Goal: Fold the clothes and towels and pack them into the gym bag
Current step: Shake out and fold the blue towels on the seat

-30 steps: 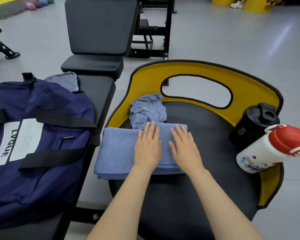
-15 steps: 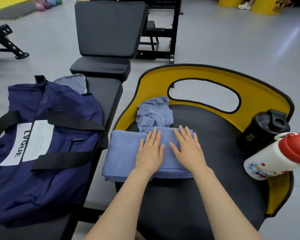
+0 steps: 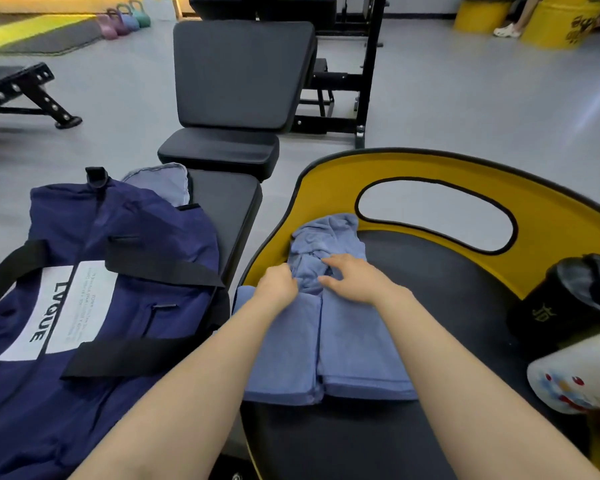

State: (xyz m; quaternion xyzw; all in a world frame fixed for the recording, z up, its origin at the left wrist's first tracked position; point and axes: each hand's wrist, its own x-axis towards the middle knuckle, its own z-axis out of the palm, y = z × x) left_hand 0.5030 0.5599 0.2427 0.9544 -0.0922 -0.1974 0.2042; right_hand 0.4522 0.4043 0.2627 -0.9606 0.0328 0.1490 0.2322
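Both your hands on the crumpled blue cloth, far end of the folded towel.

Your left hand (image 3: 278,284) grips the crumpled cloth (image 3: 326,244) w/ curled fingers; right hand (image 3: 352,278) pinches it too. Folded towel (image 3: 343,348) lies on the round black counter (image 3: 447,306), long axis near-to-far, near edge short of the counter's near rim. Gym bag (image 3: 94,296) sits left, long axis also near-to-far. Open counter to the right, up to the black shaker (image 3: 568,299) & white bottle (image 3: 575,379).
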